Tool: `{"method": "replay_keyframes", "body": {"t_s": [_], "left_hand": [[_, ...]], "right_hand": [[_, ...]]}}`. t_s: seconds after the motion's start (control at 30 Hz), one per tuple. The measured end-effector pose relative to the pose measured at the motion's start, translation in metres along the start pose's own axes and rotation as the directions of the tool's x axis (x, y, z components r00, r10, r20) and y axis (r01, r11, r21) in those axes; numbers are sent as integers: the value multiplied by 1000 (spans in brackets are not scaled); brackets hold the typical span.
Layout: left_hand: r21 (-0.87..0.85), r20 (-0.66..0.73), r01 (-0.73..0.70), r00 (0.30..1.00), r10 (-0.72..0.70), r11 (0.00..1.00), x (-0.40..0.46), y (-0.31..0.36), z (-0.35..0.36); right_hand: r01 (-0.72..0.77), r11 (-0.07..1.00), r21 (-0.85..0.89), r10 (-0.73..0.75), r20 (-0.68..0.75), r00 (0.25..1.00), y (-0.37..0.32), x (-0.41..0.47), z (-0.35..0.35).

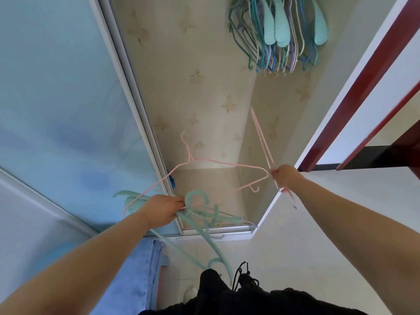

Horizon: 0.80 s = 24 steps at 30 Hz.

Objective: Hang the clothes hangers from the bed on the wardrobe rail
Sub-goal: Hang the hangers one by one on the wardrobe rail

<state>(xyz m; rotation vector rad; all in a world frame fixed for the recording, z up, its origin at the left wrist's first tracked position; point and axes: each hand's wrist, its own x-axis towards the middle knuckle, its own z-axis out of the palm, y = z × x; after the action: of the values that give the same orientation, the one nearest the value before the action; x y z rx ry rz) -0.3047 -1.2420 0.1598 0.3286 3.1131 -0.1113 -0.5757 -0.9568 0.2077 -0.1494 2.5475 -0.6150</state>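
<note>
From the head camera, both bare arms reach forward into the open wardrobe. The left hand (162, 210) curls its fingers round a bundle of broad mint plastic hangers (200, 214) and one thin pink wire hanger (204, 161). The right hand (285, 177) pinches another pink wire hanger (261, 135), seen edge-on. Pastel hangers (279, 35) crowd overhead inside the wardrobe.
</note>
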Motion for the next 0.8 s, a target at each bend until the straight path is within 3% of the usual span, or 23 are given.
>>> {"method": "replay_keyframes", "body": {"t_s": [0.1,0.2,0.3,0.37,0.43,0.5,0.57,0.63,0.8], "left_hand": [[-134,123,243,966,-227,961,1,4,4],[-253,228,438,893,-387,862,-3,8,5],[-266,291,510,851,-436,818,-2,14,9],[-213,336,531,828,-448,820,3,20,10],[-163,385,544,803,-454,823,7,25,9],[-108,454,543,772,-445,833,9,29,8],[-32,506,516,747,-432,856,9,32,9],[44,528,482,733,-430,875,8,36,9],[131,544,468,703,-458,874,10,46,10]], "right_hand": [[52,995,-83,-59,-86,994,18,-8,6],[80,997,-13,-81,-116,990,30,-17,15],[67,992,108,-59,-73,996,37,-24,26],[94,991,91,-89,-63,994,38,-27,33],[136,991,10,-136,-32,990,38,-27,41],[190,964,-189,-186,35,982,39,-26,49],[263,865,-426,-239,111,965,37,-30,52],[341,694,-634,-273,207,940,35,-38,58],[476,239,-846,-42,481,876,39,-62,88]]}}
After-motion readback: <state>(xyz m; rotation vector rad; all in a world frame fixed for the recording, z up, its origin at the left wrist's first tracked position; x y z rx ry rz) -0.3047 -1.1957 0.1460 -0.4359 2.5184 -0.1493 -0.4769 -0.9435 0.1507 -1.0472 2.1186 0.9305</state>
